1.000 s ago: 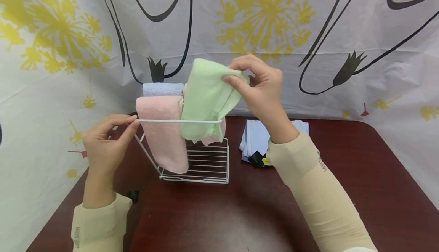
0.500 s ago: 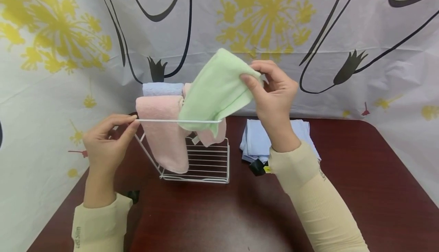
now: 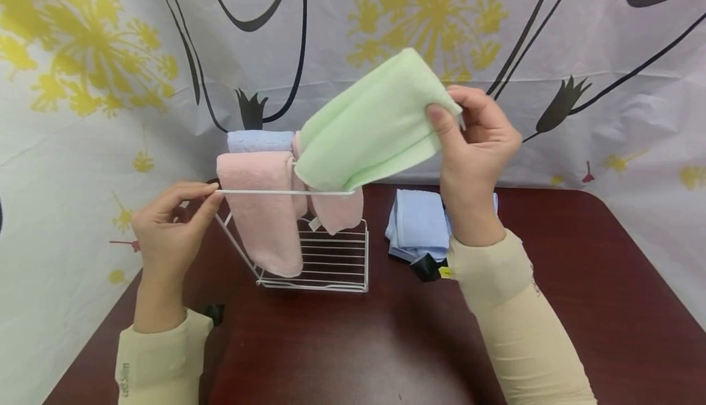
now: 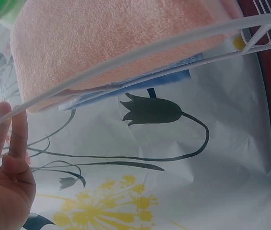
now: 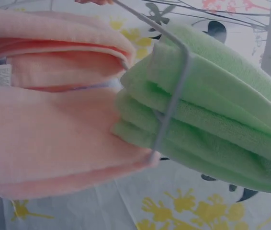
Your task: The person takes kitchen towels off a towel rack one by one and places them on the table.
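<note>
My right hand (image 3: 477, 141) pinches one end of a folded green towel (image 3: 375, 126) between thumb and fingers, up and to the right of a white wire rack (image 3: 331, 288). The towel's lower left end overlaps the rack's right side; in the right wrist view the green towel (image 5: 212, 115) lies behind the rack's front wire. With thumb and fingertips, my left hand (image 3: 171, 221) holds the left corner of the rack's front top bar (image 3: 259, 192). Pink towels (image 3: 265, 227) hang folded in the rack, and a blue towel (image 3: 259, 141) is behind them.
A stack of folded blue cloths (image 3: 421, 224) lies on the dark red table (image 3: 309, 350), right of the rack and partly hidden by my right arm. A small black object (image 3: 425, 268) sits by the stack. A patterned curtain (image 3: 353, 0) stands behind the table.
My right hand has moved right with the green towel, which has risen from hanging low inside the rack to a slant above its front bar. My left hand stays at the corner.
</note>
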### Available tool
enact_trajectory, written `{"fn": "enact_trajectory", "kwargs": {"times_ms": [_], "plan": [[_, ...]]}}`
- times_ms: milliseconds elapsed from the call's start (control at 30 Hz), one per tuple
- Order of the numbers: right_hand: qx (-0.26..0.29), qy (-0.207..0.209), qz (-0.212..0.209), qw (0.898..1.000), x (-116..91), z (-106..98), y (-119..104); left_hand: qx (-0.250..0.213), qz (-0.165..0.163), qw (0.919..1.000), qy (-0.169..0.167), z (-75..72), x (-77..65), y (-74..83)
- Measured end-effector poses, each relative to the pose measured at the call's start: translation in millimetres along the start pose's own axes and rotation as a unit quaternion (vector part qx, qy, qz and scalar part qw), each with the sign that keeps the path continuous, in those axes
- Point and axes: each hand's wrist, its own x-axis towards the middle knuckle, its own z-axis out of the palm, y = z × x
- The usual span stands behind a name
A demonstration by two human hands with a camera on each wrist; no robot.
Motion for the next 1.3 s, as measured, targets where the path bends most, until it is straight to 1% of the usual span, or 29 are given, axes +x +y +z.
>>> {"fn": "enact_trajectory", "kwargs": {"times_ms": [133, 233, 433, 500, 633, 767, 833, 933, 1067, 1167, 1300], "plan": [[0.003, 0.023, -0.002, 1.0, 5.0, -6.0, -3.3, 0.004, -0.001, 1.0, 0.002, -1.0, 0.8, -0.4], [0.004, 0.047, 0.002, 0.999, 7.5, -11.7, -4.3, -0.001, -0.002, 1.0, 0.003, -1.1, 1.4, -0.7], [0.005, 0.096, 0.019, 0.995, 11.6, -22.5, -7.4, -0.004, -0.003, 1.0, 0.004, -1.6, 1.6, -1.6], [0.011, 0.105, 0.025, 0.994, 12.4, -25.1, -8.4, -0.002, -0.002, 1.0, 0.005, -2.2, 1.1, -1.8], [0.015, 0.108, 0.024, 0.994, 13.9, -31.7, -10.2, 0.003, -0.007, 1.0, 0.006, -3.6, -0.2, -2.8], [0.005, 0.097, 0.017, 0.995, 14.9, -41.9, -12.3, -0.002, -0.011, 0.9999, 0.01, -4.0, -0.7, -5.1], [-0.007, 0.084, 0.016, 0.996, 13.6, -48.4, -13.0, -0.007, -0.01, 0.9999, 0.011, -4.1, -0.5, -6.3], [-0.025, 0.054, 0.006, 0.998, 10.1, -59.2, -13.2, -0.012, -0.007, 0.9998, 0.011, -4.2, 0.1, -7.8], [-0.035, 0.015, -0.002, 0.999, 6.3, -75.2, -13.9, -0.009, -0.006, 0.9999, 0.008, -4.7, 0.3, -8.2], [-0.042, -0.01, 0.007, 0.999, 4.8, -89.0, -15.7, -0.009, -0.007, 0.9999, 0.008, -5.1, 0.0, -8.3], [-0.072, -0.049, 0.021, 0.996, 5.4, -112.0, -18.7, -0.013, -0.004, 0.9999, 0.009, -5.1, -0.9, -9.0]]}}
